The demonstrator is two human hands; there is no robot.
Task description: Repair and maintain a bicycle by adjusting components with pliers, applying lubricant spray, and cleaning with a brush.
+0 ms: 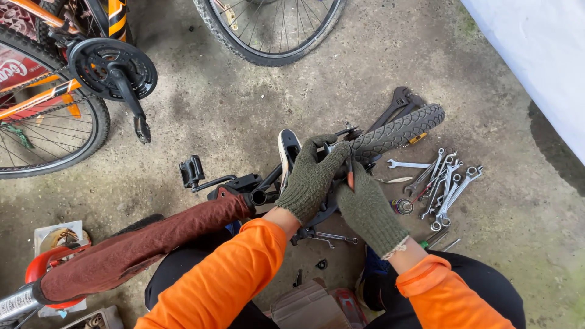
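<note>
Both my hands wear green knitted gloves below orange sleeves. My left hand [311, 176] rests over the hub area of a small bicycle wheel with a knobby black tyre [396, 131] lying on the concrete. My right hand [365, 207] grips a small orange-handled tool [350, 178] pointed at the same spot, just beside the left hand. A black frame part with a pedal [194, 172] and crank lies to the left of my hands. The hub itself is hidden under my gloves.
Several silver spanners [442, 183] lie in a pile to the right. A large dark wrench [396, 103] lies behind the tyre. An orange bicycle with chainring [109, 67] stands at the left, another wheel [274, 30] at the top. A brown padded bar [140, 247] crosses the lower left.
</note>
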